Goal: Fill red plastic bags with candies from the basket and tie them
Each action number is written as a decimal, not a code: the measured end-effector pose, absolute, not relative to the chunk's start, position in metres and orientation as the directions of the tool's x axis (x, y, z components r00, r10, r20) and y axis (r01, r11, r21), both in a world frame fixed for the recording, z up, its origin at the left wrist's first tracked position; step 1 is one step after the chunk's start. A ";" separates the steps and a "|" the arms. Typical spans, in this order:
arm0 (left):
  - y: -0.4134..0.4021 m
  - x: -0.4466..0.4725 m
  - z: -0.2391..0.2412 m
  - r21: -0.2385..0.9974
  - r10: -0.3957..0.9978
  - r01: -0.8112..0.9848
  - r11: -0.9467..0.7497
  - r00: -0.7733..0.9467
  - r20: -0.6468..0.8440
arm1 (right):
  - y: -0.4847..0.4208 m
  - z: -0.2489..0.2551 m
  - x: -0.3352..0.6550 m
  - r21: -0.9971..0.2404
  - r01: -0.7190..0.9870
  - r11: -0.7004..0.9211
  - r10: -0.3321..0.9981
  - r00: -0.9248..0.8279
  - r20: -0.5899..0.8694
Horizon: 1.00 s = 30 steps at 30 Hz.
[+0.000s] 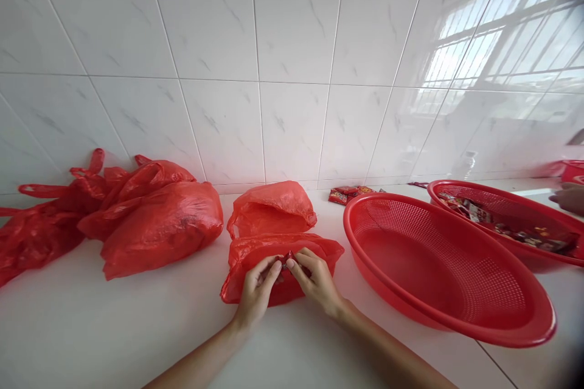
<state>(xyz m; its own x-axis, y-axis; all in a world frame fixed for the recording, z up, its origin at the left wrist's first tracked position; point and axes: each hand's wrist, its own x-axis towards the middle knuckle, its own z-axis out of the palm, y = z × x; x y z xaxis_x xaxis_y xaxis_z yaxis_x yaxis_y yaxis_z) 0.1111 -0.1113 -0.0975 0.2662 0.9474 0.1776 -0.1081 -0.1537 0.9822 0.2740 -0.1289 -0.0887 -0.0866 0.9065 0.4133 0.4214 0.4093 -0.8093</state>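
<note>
Over the mouth of an open red plastic bag (pixel 244 250), both my hands pinch one small dark red, shiny wrapped packet (pixel 289 257). My left hand (pixel 259 289) grips its left end between thumb and fingers. On the other end, my right hand (pixel 314 276) is closed with the thumb on top. Fingers cover much of the packet, so its exact kind is not clear. Just behind lies a second red plastic bag (pixel 276 203) with its opening facing me.
Full red plastic bags (pixel 166 228) sit at the left. A red perforated basket (pixel 410 255) stands right of my hands; beyond it, another red basket (pixel 497 209) holds wrapped packets. Red packets (pixel 349 193) lie by the tiled wall. Another person's hand (pixel 570 197) shows at far right.
</note>
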 end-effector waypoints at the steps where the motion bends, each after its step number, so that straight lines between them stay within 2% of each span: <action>1: -0.111 0.111 -0.097 0.982 0.949 -0.106 -0.156 0.261 0.179 | -0.129 -0.088 0.274 -0.806 0.425 0.411 0.905 -0.087 0.416; 7: -0.111 0.112 -0.097 0.979 0.944 -0.085 -0.184 0.263 0.200 | -0.131 -0.085 0.274 -0.840 0.373 0.394 0.915 -0.070 0.398; 14: -0.111 0.109 -0.098 0.983 0.947 -0.152 -0.106 0.287 0.147 | -0.133 -0.083 0.273 -0.859 0.367 0.357 0.931 -0.066 0.358; 30: -0.108 0.110 -0.105 0.962 0.933 -0.265 -0.059 0.329 0.148 | -0.134 -0.080 0.274 -0.940 0.134 0.315 0.943 -0.159 0.293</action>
